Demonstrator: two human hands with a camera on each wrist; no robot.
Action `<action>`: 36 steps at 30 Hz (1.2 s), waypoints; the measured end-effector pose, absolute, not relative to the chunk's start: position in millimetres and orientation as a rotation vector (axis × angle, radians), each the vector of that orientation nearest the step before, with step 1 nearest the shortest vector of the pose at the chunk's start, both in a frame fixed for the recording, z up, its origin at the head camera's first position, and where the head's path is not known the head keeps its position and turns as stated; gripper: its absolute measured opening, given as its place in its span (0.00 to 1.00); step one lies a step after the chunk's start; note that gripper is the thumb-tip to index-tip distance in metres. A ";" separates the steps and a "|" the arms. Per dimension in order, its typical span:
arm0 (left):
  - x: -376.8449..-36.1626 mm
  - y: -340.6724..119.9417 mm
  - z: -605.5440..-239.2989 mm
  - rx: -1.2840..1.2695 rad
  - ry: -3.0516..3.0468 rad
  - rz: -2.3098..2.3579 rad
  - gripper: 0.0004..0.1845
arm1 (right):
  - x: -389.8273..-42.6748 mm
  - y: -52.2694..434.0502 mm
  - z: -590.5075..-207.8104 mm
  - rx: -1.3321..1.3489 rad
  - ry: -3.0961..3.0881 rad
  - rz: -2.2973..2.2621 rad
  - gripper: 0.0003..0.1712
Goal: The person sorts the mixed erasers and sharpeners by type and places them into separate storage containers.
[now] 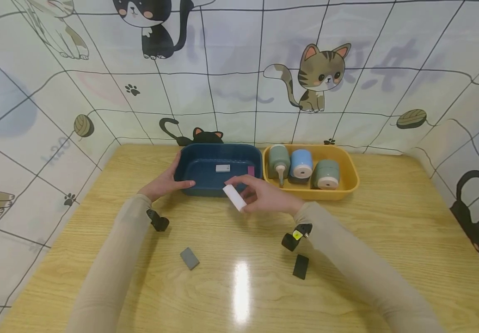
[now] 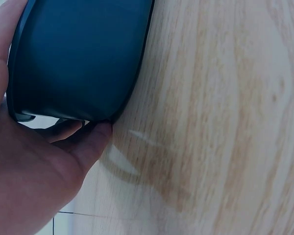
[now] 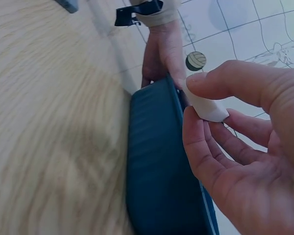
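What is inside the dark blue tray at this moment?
Inside the dark blue tray lie a small grey-white block and a pink piece. The right hand, holding a white block, covers part of the tray's front, so more may be hidden.

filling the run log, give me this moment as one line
left hand holds blue tray | right hand pinches white eraser | grey eraser on table

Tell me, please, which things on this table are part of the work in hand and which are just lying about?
In hand:
right hand pinches white eraser
left hand grips blue tray, holding grey and pink pieces

Lying about:
yellow tray of three sharpeners
grey eraser
black eraser
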State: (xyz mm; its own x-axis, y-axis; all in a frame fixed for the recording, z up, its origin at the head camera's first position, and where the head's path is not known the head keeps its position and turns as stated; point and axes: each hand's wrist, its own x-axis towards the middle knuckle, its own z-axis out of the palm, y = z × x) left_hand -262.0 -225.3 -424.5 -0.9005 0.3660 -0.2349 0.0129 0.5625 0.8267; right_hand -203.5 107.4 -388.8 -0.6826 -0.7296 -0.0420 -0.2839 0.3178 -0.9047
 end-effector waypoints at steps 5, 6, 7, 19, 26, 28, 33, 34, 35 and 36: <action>-261.6 -223.6 -423.6 0.301 2.421 1.277 0.61 | -209.4 104.2 -380.2 -0.904 2.156 -1.314 0.41; -261.6 -223.4 -423.5 0.299 2.421 1.278 0.61 | -210.6 103.6 -377.9 -0.896 2.149 -1.304 0.41; -261.8 -223.5 -423.7 0.300 2.421 1.278 0.62 | -211.9 103.1 -375.7 -0.895 2.141 -1.293 0.41; -264.8 -222.9 -423.2 0.326 2.450 1.241 0.61 | -238.5 105.3 -363.6 -0.795 2.098 -1.170 0.40; -258.6 -218.5 -411.5 0.331 2.431 1.243 0.60 | -250.4 103.3 -363.8 -0.743 2.097 -1.123 0.41; -252.9 -214.9 -402.6 0.332 2.422 1.246 0.59 | -253.2 102.3 -365.2 -0.729 2.075 -1.132 0.41; -242.8 -209.1 -387.7 0.331 2.423 1.225 0.57 | -261.9 99.6 -371.0 -0.691 1.933 -1.274 0.40; -243.1 -209.6 -388.3 0.330 2.426 1.223 0.57 | -263.6 99.2 -372.1 -0.678 1.903 -1.311 0.40; -243.2 -209.9 -389.0 0.331 2.426 1.223 0.57 | -264.9 98.8 -373.1 -0.664 1.878 -1.343 0.40; -243.8 -210.4 -390.2 0.335 2.424 1.229 0.57 | -266.2 98.6 -374.5 -0.652 1.865 -1.369 0.40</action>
State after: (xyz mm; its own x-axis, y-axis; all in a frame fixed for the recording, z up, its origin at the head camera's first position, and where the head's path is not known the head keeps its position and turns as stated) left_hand -243.8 -210.4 -390.2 -0.8913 0.3836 -0.2419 0.0316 0.5846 0.8107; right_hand -266.2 98.6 -374.5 -0.6116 -0.7495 -0.2533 0.0169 0.3078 -0.9513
